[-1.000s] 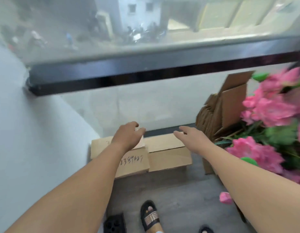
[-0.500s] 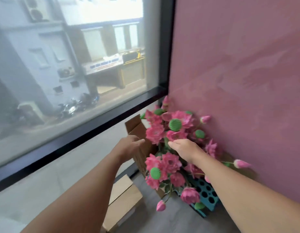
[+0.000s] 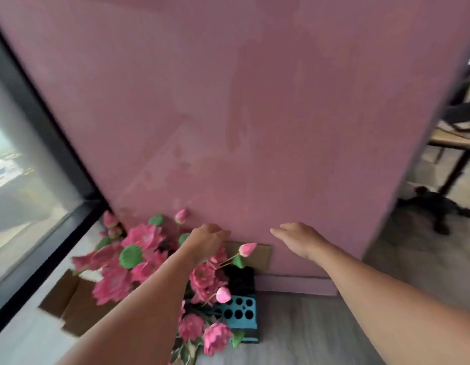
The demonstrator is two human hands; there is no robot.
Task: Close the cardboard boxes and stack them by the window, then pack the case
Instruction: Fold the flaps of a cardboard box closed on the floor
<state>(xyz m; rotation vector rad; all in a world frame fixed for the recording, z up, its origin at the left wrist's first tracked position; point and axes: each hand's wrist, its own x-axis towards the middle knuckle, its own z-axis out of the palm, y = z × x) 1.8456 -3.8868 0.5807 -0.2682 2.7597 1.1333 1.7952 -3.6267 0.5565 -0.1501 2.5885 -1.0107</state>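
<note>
A brown cardboard box (image 3: 67, 301) lies on the floor at the lower left by the window (image 3: 23, 185), partly behind pink artificial flowers (image 3: 139, 256). Another piece of cardboard (image 3: 260, 255) leans against the pink wall. My left hand (image 3: 204, 241) hovers above the flowers with loosely curled fingers and holds nothing. Held out to its right in front of the wall, my right hand (image 3: 299, 239) has straight fingers and is empty too. The picture is blurred by motion.
A pink wall (image 3: 255, 114) fills the middle. A teal and black holed rack (image 3: 239, 312) stands under the flowers. At the right, past the wall's edge, are a table leg (image 3: 455, 167) and a dark chair base (image 3: 436, 204) on the grey floor.
My view has swung right, from the window and the boxes on the floor to the pink wall. Both hands travelled along, staying empty, and now hover over the flowers and the wall.
</note>
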